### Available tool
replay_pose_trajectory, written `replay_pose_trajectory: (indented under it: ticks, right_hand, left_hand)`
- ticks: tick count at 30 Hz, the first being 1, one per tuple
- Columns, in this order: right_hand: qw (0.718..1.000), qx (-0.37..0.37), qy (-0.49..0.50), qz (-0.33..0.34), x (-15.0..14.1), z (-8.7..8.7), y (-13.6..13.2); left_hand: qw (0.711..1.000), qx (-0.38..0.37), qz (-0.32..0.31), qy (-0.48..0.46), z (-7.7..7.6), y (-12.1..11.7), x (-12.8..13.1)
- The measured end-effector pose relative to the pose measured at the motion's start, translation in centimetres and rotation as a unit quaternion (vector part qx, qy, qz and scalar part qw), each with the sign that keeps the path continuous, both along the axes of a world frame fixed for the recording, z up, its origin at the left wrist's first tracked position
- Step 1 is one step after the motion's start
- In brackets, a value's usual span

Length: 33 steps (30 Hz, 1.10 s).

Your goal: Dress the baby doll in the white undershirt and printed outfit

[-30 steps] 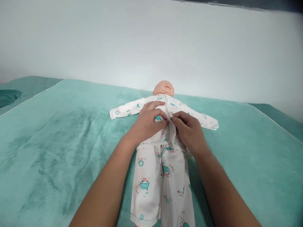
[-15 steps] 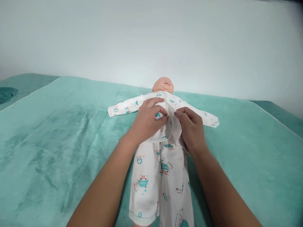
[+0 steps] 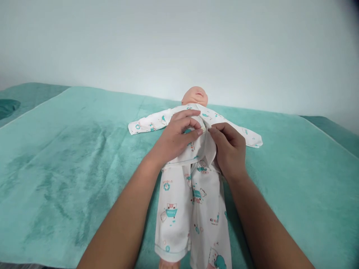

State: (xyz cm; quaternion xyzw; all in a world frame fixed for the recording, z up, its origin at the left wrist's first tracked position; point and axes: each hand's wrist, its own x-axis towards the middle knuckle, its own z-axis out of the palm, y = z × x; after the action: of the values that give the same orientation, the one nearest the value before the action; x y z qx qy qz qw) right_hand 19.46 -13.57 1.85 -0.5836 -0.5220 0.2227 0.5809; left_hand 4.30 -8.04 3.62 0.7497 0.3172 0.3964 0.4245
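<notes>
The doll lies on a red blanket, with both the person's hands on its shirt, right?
No: the blanket is bluish green, as the head view shows. The doll does lie on it, with left hand and right hand on its shirt.

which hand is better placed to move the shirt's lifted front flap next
Probably the right hand: it appears to pinch the flap, while the left hand lies over the other side of the shirt.

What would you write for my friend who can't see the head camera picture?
A person's right hand pinches the front edge of a white cloth top with teal and pink prints, worn by a pink baby doll lying face-up on a plush teal blanket, while the left hand touches the top's other side. It wears white printed cloth trousers.
</notes>
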Motion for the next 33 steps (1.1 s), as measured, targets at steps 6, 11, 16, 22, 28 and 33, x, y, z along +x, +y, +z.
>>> replay_pose_trajectory:
  ticks: [6,11,16,22,28,33]
  right_hand:
    - [1.0,0.014,0.015,0.006,0.0,0.0,-0.1]
    - [0.999,0.033,0.004,0.036,0.3,-0.4,0.3]
    - [0.997,0.055,-0.001,0.058,0.5,-0.7,0.5]
    - [0.997,0.047,0.003,0.063,0.6,-0.5,0.4]
    - [0.997,0.035,0.03,0.067,1.0,-0.6,0.6]
    - [0.995,0.007,0.014,0.097,1.2,-0.5,0.6]
  left_hand:
    - [1.0,0.003,0.0,-0.007,-0.1,0.0,0.0]
    - [1.0,0.022,-0.008,0.004,-0.3,0.0,0.0]
    - [0.998,0.05,-0.006,0.034,-0.2,0.0,0.0]
    - [0.996,0.069,-0.002,0.061,0.0,0.0,0.1]
    - [0.996,0.073,0.009,0.059,-0.2,0.0,0.3]
    - [0.997,0.056,0.006,0.047,-0.1,0.2,0.2]
